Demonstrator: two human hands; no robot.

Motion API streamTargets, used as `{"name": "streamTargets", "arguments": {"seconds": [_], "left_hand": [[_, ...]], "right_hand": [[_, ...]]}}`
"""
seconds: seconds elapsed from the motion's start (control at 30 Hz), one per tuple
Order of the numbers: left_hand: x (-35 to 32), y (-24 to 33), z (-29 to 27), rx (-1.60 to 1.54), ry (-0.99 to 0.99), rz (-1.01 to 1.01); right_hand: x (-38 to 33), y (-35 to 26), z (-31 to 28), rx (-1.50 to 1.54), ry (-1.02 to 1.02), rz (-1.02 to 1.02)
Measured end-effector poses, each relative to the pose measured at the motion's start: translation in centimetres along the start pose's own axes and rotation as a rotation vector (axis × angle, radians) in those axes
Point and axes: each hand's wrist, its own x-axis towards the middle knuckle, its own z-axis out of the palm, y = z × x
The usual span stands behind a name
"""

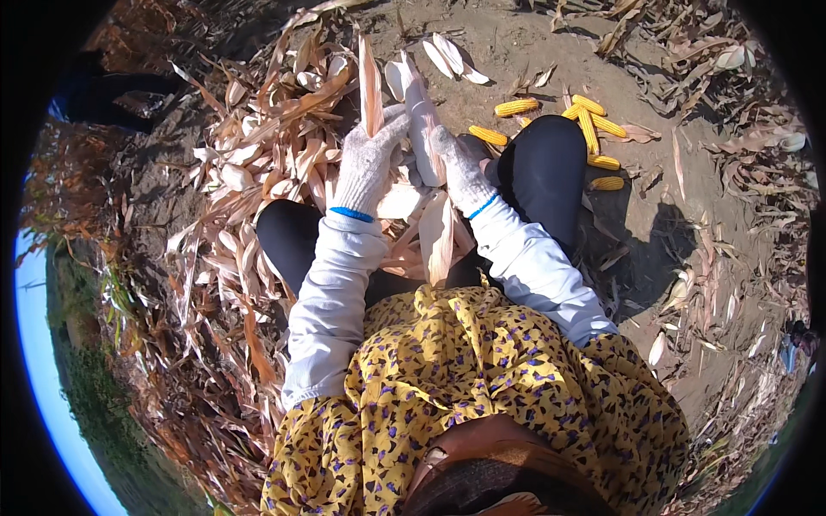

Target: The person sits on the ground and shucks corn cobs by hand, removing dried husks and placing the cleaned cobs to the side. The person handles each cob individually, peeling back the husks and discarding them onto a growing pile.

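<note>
Bare yellow corn cobs [588, 129] lie on the dirt ground [516, 43] just right of the fingers. A heap of dry husks [258, 146] spreads to their left.

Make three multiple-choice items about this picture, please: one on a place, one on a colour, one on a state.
1. Where do the husked yellow cobs lie?
A. on the ground to the person's right
B. in a basket
C. on the lap

2. What colour are the glove cuffs?
A. red
B. blue
C. green

3. How is the ear of corn in the hands?
A. bare
B. in its husk
C. broken in two

1 A: cobs on soil.
2 B: blue bands at the wrists.
3 B: the left hand and right hand grip pale husk.
</note>
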Motion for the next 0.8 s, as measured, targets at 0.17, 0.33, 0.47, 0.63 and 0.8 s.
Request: {"name": "streamTargets", "arguments": {"seconds": [0.17, 0.33, 0.47, 0.63, 0.8], "left_hand": [[0.8, -0.9, 0.0, 0.059, -0.006, 0.027], [0.2, -0.4, 0.1, 0.096, -0.035, 0.02], [0.5, -0.1, 0.0, 0.18, -0.025, 0.057], [0.0, 0.8, 1.2, 0.442, -0.056, 0.095], [0.4, 0.2, 0.4, 0.515, -0.059, 0.21]], "right_hand": [[2.7, 2.6, -3.7, 0.057, 0.048, 0.082], [4.1, 3.7, -5.2, 0.11, 0.026, 0.171], [2.5, 2.6, -3.4, 0.236, -0.035, 0.081], [4.7, 5.7, -5.5, -0.808, 0.215, -0.108], [-0.4, 1.8, 1.3, -0.667, 0.127, -0.276]]}}
